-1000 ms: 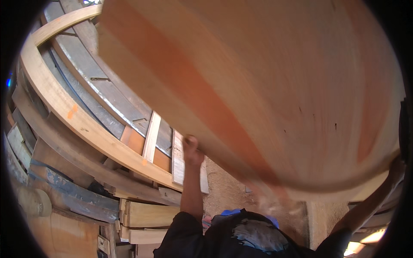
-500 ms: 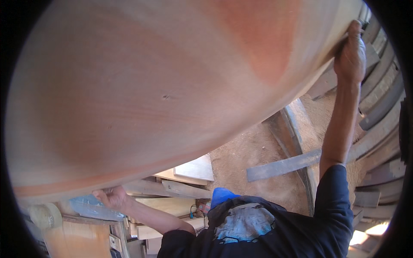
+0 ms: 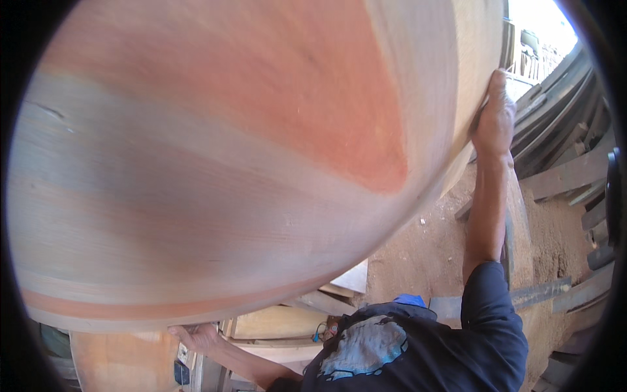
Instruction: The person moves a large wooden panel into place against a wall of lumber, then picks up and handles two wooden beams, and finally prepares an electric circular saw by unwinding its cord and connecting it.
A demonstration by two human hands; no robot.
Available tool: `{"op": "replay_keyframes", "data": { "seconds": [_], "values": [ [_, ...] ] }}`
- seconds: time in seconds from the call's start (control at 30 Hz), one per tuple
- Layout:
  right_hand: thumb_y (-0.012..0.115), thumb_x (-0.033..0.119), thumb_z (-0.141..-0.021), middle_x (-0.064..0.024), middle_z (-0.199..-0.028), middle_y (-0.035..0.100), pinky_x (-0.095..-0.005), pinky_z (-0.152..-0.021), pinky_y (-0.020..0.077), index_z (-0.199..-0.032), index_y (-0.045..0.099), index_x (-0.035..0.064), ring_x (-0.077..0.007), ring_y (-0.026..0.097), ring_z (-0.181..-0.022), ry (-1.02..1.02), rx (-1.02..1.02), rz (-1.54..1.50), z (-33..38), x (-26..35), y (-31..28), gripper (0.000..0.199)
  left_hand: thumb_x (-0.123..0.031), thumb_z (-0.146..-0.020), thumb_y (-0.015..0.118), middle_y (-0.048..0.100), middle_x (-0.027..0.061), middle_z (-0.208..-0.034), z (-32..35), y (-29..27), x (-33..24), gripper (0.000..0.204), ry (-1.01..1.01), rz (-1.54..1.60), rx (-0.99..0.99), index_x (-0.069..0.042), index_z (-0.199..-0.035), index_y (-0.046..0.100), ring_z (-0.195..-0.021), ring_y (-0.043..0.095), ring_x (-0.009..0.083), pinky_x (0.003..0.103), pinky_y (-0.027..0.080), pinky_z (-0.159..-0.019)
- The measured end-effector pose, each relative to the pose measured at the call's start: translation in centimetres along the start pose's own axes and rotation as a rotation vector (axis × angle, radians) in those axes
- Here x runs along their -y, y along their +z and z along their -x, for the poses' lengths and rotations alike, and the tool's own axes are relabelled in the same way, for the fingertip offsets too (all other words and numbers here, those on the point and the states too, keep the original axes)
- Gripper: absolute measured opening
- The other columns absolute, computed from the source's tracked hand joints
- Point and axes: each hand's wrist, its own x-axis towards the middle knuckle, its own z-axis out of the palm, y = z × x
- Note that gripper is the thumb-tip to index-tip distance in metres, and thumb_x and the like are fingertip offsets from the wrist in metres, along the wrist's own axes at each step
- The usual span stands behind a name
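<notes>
A large wooden panel [image 3: 215,215] fills most of the view, pale brown with reddish grain and a broad orange-red patch. My left hand [image 3: 196,338] holds its near edge at the lower left, thumb and fingers closed on the rim. At the right edge, my right hand [image 3: 494,124] grips the same panel with the arm stretched forward. The fingers of both hands are partly hidden by the wood. The panel hangs raised in front of my dark shirt [image 3: 418,346].
Many boards [image 3: 575,163] lie stacked and scattered along the right. Sawdust [image 3: 418,255] covers the ground. An orange-brown wooden piece [image 3: 121,359] stands at lower left, with pale planks [image 3: 274,322] beside it. A blue thing [image 3: 410,300] shows past my shirt.
My view and the panel have shifted against the surroundings. The orange-red patch now sits lower and farther left, and bright daylight shows at upper right. Both hands keep their hold.
</notes>
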Motion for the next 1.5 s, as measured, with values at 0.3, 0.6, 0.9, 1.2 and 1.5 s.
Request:
{"op": "replay_keyframes", "data": {
  "seconds": [0.3, 0.6, 0.9, 1.2, 1.5],
  "values": [
    [0.046, 0.050, -0.099, 0.0049, -0.045, 0.039, -0.0292, -0.036, 0.0257, -0.055, 0.045, 0.0145, -0.0071, 0.035, -0.037, 0.173, 0.202, -0.047, 3.0, -8.1, 8.1, 0.057, -0.052, -0.085, 0.067, 0.040, 0.0134, -0.145, -1.0, -2.1, 1.5, 0.076, -0.005, -0.050, -0.280, -0.004, -0.139, 0.042, -0.130, 0.039, 0.0305, 0.054, 0.030, -0.107],
    [0.048, 0.046, -0.100, 0.0038, -0.058, 0.052, -0.0267, -0.047, 0.0352, -0.076, 0.065, 0.0026, -0.0054, 0.044, -0.054, 0.450, 0.549, -0.236, 2.1, -21.5, 13.5, 0.052, -0.052, -0.088, 0.063, 0.039, 0.0147, -0.145, 1.1, 5.1, 4.5, 0.076, 0.007, -0.403, -0.347, -0.001, -0.139, 0.041, -0.129, 0.039, 0.0313, 0.053, 0.031, -0.108],
    [0.043, 0.054, -0.099, -0.0047, -0.068, 0.060, -0.0324, -0.060, 0.0452, -0.089, 0.066, -0.0055, -0.0117, 0.055, -0.065, 0.760, 0.996, -0.207, -2.2, -32.8, 19.5, 0.065, -0.052, -0.088, 0.062, 0.038, 0.0156, -0.145, 6.3, 17.3, 4.9, 0.076, -0.014, -0.660, -0.402, -0.001, -0.140, 0.040, -0.129, 0.039, 0.0316, 0.052, 0.032, -0.108],
    [0.050, 0.044, -0.099, -0.0034, -0.072, 0.060, -0.0319, -0.057, 0.0448, -0.091, 0.064, -0.0067, -0.0121, 0.055, -0.067, 0.799, 1.242, -0.461, -6.3, -36.6, 24.2, 0.053, -0.052, -0.089, 0.060, 0.037, 0.0166, -0.145, 12.4, 23.4, 2.6, 0.076, -0.029, -0.807, -0.407, 0.000, -0.140, 0.039, -0.129, 0.040, 0.0320, 0.052, 0.034, -0.107],
    [0.053, 0.043, -0.099, 0.0014, -0.065, 0.055, -0.0260, -0.050, 0.0371, -0.086, 0.064, -0.0045, -0.0052, 0.046, -0.058, 0.651, 1.099, -0.560, -5.2, -38.1, 25.0, 0.050, -0.054, -0.088, 0.061, 0.037, 0.0146, -0.147, 21.0, 24.1, 11.4, 0.078, -0.082, -0.608, -0.624, -0.004, -0.142, 0.036, -0.131, 0.037, 0.0319, 0.054, 0.032, -0.108]
  ]
}}
